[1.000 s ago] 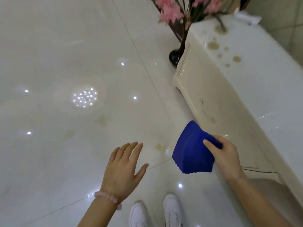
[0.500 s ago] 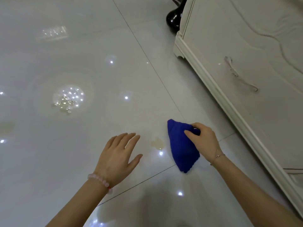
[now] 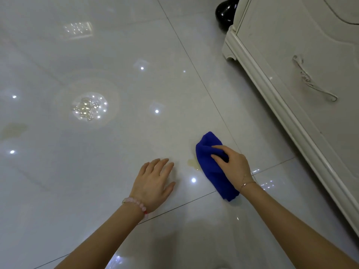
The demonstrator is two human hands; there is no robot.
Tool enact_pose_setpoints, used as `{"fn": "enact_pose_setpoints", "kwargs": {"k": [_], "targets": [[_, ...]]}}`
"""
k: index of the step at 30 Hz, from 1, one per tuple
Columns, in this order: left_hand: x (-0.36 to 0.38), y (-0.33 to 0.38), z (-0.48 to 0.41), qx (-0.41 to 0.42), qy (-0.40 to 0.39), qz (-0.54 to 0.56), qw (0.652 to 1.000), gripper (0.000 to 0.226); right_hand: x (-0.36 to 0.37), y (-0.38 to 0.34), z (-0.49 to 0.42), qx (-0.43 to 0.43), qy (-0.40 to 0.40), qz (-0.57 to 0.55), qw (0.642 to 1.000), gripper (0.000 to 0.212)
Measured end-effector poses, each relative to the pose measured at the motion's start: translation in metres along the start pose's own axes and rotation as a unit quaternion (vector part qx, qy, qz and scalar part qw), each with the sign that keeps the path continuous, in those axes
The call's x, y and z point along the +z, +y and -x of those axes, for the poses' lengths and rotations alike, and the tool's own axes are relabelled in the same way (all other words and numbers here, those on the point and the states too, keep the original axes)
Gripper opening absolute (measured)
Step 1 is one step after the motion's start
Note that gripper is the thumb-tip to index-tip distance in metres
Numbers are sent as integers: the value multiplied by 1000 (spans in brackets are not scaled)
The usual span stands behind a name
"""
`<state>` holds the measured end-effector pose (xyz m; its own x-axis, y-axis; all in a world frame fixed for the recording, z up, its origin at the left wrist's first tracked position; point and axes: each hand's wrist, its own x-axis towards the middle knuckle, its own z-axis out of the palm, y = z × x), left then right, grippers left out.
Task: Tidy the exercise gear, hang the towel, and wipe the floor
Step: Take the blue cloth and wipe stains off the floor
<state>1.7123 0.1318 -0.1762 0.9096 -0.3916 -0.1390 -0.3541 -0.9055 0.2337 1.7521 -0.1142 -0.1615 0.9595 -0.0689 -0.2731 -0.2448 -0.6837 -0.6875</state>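
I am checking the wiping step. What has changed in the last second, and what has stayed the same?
The right hand brought the blue cloth down from the air to the floor, right beside the yellowish stain. The left hand also came lower, open, close to the floor. Unchanged: the right hand grips the cloth, the stain is not wiped yet, the left hand holds nothing.

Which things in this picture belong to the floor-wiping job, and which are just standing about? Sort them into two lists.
In the job:
blue cloth, gripped by the right hand
yellowish stain beside the cloth
fainter stain at far left
tiled floor

Just there:
white cabinet
black vase base at its far corner
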Motion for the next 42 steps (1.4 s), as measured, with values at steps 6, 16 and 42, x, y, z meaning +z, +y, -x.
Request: {"fn": "enact_pose_setpoints", "kwargs": {"k": [6,16,42], "targets": [[18,3,-1,-18,-5,12,1000,52,12,6,3,-30,9,22,999,32],[29,-16,11,-22,17,13,1000,47,10,13,-34,-3,93,70,993,18],[39,-19,27,-34,-8,-14,999,58,27,19,-19,-25,56,19,998,38]]}}
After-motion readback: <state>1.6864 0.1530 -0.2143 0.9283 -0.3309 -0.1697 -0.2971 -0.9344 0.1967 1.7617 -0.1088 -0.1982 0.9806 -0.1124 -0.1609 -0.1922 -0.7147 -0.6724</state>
